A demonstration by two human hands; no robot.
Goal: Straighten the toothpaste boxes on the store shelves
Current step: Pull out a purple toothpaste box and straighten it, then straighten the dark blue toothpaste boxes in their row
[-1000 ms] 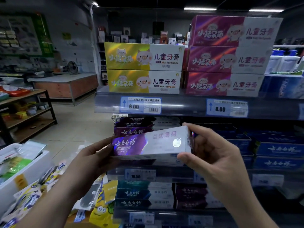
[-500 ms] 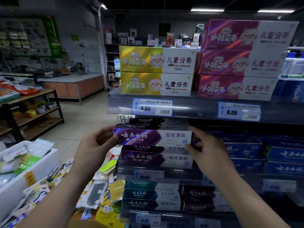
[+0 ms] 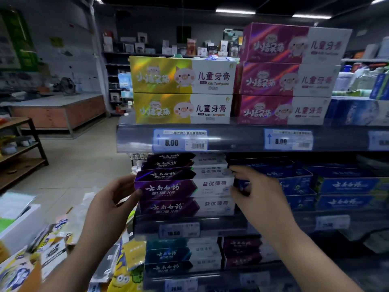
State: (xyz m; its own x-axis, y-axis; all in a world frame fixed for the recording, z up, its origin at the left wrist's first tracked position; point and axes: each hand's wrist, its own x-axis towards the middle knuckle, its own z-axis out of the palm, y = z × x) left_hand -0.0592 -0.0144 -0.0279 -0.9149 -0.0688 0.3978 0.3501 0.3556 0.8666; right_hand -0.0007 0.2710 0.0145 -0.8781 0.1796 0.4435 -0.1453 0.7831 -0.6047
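Observation:
A purple and white toothpaste box (image 3: 183,187) lies on top of a matching box (image 3: 186,207) in a stack on the middle shelf (image 3: 189,228). My left hand (image 3: 111,201) presses its left end with the thumb. My right hand (image 3: 256,192) touches its right end with the fingertips, so both hands hold the box between them. More purple boxes (image 3: 172,163) are stacked behind and above it. Blue boxes (image 3: 347,185) fill the shelf to the right.
The top shelf carries yellow kids' toothpaste boxes (image 3: 181,91) and pink ones (image 3: 284,81) above price tags (image 3: 180,140). Teal and dark purple boxes (image 3: 183,256) sit on the lower shelf. A bin of packets (image 3: 42,249) stands at the lower left, a wooden rack (image 3: 21,150) further left.
The purple box, held in the air in front of the shelf a second ago, now rests on the stack. Both hands stay at its ends, and the view has moved closer.

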